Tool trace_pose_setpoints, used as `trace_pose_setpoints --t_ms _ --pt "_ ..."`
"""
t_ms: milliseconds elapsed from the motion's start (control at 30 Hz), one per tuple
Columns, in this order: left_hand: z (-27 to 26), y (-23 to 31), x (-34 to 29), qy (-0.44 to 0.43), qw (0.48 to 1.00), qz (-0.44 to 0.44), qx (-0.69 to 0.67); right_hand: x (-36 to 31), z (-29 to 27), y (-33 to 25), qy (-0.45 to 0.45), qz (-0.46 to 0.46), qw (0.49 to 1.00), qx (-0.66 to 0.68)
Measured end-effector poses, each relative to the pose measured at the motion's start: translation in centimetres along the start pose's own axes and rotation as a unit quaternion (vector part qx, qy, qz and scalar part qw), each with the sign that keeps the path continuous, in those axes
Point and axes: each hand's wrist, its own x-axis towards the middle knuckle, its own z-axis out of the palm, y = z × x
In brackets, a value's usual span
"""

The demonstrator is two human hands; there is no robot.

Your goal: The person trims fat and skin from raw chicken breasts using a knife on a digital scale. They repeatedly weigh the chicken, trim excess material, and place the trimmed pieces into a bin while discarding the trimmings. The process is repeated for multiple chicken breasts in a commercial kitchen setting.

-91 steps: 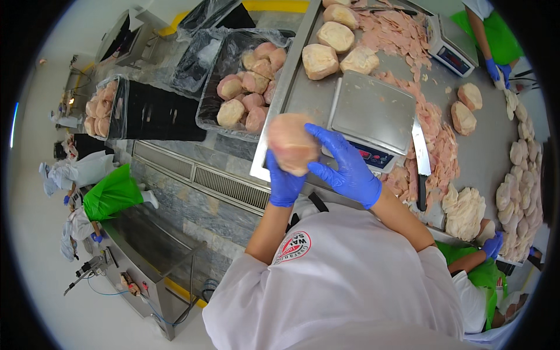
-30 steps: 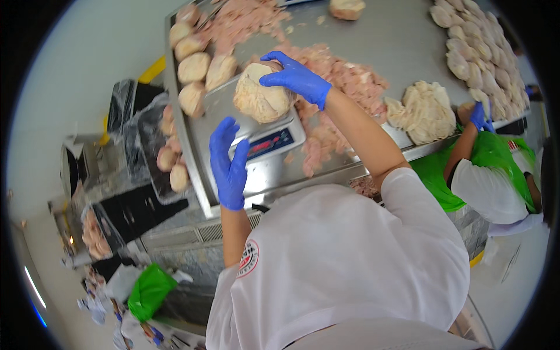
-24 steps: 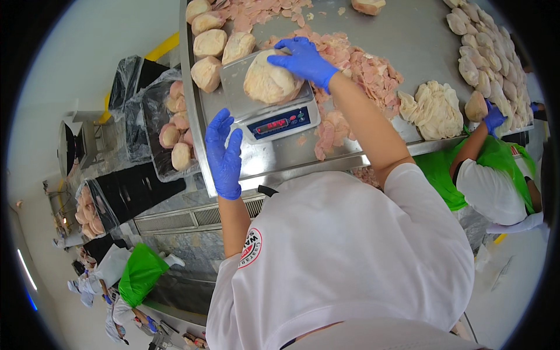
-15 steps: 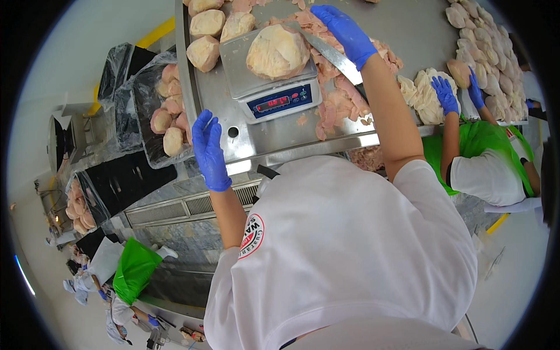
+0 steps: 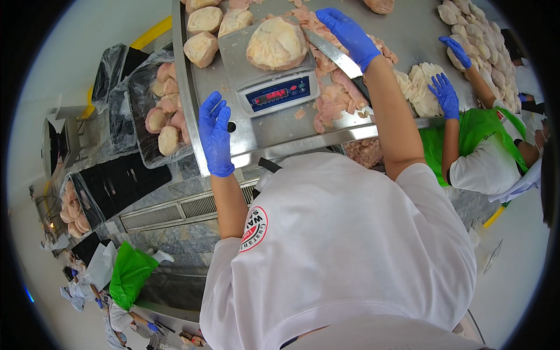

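Note:
A pale, rounded piece of meat [image 5: 277, 44] rests on the steel platform of a digital scale [image 5: 286, 94], whose red display is lit. My blue-gloved left hand [image 5: 214, 137] is raised at the table's near edge, left of the scale, fingers extended and nothing in it. My blue-gloved right hand [image 5: 350, 38] hovers right of the meat piece, fingers stretched out, holding nothing that I can see. Beneath it a knife [image 5: 331, 53] lies slanted, its blade tip by the scale and its dark handle partly behind my forearm. Pink meat trimmings [image 5: 338, 93] spread around the knife.
More rounded meat pieces [image 5: 201, 49] sit on the steel table [image 5: 408, 35] left of the scale. A plastic-lined crate [image 5: 153, 137] of meat stands off the table's left edge. On the right, a co-worker's gloved hand [image 5: 444, 96] is beside pale skins [image 5: 421, 87], near a large meat pile [image 5: 493, 64].
My left hand has lifted slightly and moved nearer the scale. My right hand has barely shifted. The scale's reading has changed. A co-worker's far hand has moved to the meat pile.

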Motion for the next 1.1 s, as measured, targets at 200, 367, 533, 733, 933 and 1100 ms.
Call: trace_pose_setpoints --t_ms 200,367,533,733,933,1100 --pt "-2.1 -0.8 0.9 0.038 0.999 0.023 0.005 -2.3 -1.2 2.3 0.072 0.034 0.996 -0.033" --pt "-1.6 -0.3 1.3 0.033 0.999 0.001 0.02 -3.7 -0.8 2.6 0.072 0.07 0.993 0.057" --pt "0.2 -2.3 1.8 -0.025 0.997 -0.041 -0.059 -2.2 4.9 -0.8 -0.032 -0.052 0.998 0.016" --pt "3.7 -3.7 2.4 0.154 0.983 -0.026 0.097 -1.1 10.5 -1.4 -0.154 -0.091 0.984 -0.008" --pt "-1.2 -5.0 0.2 0.046 0.886 -0.087 -0.453 -7.8 17.0 -5.1 -0.36 -0.159 0.919 -0.021" --pt "-8.6 -7.1 3.5 0.224 0.961 0.077 -0.139 -5.2 15.0 -7.3 -0.258 -0.27 0.923 -0.087"
